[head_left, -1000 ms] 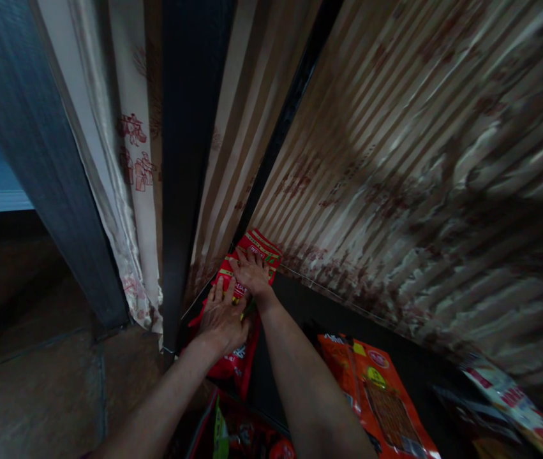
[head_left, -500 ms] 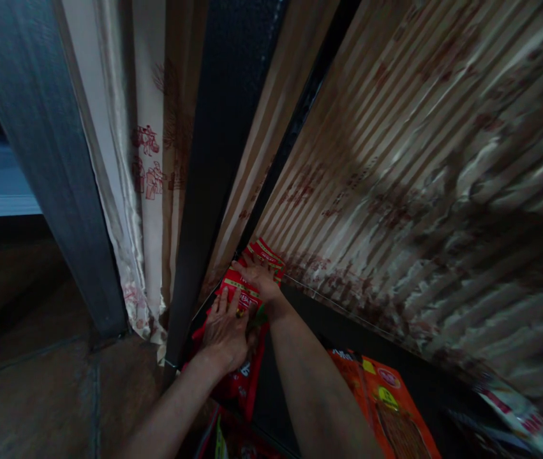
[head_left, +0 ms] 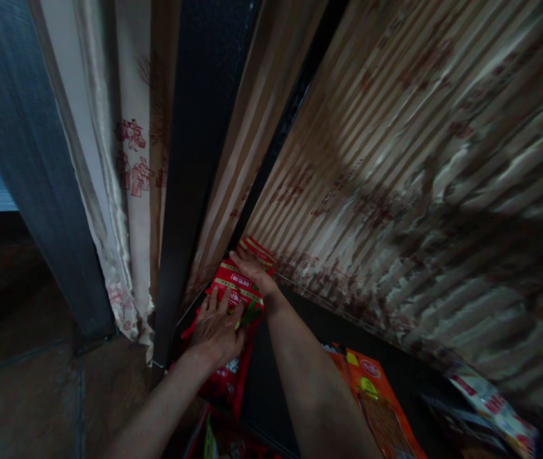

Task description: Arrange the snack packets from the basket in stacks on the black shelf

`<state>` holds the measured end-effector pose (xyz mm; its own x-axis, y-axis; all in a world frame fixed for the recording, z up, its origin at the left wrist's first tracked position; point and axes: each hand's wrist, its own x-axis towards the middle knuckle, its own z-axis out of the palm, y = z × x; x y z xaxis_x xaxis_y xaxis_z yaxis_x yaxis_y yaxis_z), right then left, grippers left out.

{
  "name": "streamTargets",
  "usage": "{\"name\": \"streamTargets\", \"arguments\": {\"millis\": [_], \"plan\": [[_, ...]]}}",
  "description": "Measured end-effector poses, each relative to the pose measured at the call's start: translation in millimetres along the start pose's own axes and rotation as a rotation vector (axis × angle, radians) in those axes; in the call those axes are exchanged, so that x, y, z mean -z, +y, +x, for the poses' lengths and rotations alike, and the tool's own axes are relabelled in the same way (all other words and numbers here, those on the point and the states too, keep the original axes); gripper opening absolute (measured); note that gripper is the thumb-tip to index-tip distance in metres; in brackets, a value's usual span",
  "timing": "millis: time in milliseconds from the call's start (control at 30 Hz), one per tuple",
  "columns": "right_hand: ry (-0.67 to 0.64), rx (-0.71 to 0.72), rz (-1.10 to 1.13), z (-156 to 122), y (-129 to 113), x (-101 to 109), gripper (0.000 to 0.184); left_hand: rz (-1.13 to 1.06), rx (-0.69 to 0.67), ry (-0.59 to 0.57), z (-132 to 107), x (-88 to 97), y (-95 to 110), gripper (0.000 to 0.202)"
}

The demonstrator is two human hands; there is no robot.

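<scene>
Several red snack packets (head_left: pixel 235 285) stand in a row at the left end of a dark shelf (head_left: pixel 300 312), against a black upright post (head_left: pixel 189 166). My left hand (head_left: pixel 215 326) lies flat on the nearer packets with its fingers spread. My right hand (head_left: pixel 252 271) reaches further back, fingers laid over the top of a red packet with a white label, pressing it toward the striped back wall (head_left: pixel 395 159). Whether the right fingers grip the packet or only rest on it is not visible.
An orange snack packet (head_left: pixel 376 401) lies on the shelf at lower right, with a white and red packet (head_left: pixel 491 401) beyond it. More red packets (head_left: pixel 218 440) sit on a lower level. A pale printed curtain (head_left: pixel 127 159) and grey door frame (head_left: pixel 22 146) stand left, above a brown floor (head_left: pixel 36 395).
The view has shifted a little. My right hand has slid back over the packet tops, and a packet's white label now shows between my hands.
</scene>
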<state>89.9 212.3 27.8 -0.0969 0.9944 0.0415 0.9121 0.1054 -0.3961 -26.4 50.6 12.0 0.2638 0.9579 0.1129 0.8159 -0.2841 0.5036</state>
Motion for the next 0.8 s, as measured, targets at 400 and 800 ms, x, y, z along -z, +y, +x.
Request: {"name": "streamTargets", "arguments": {"millis": [400, 800], "plan": [[0.470, -0.280, 0.512, -154.6, 2.5, -22.9, 0.070, 0.048, -0.011, 0.009, -0.4, 0.2, -0.2, 0.053], [0.330, -0.271, 0.397, -178.3, -11.0, -50.7, 0.067, 0.013, -0.019, 0.151, -2.3, -6.1, -13.8, 0.049]]}}
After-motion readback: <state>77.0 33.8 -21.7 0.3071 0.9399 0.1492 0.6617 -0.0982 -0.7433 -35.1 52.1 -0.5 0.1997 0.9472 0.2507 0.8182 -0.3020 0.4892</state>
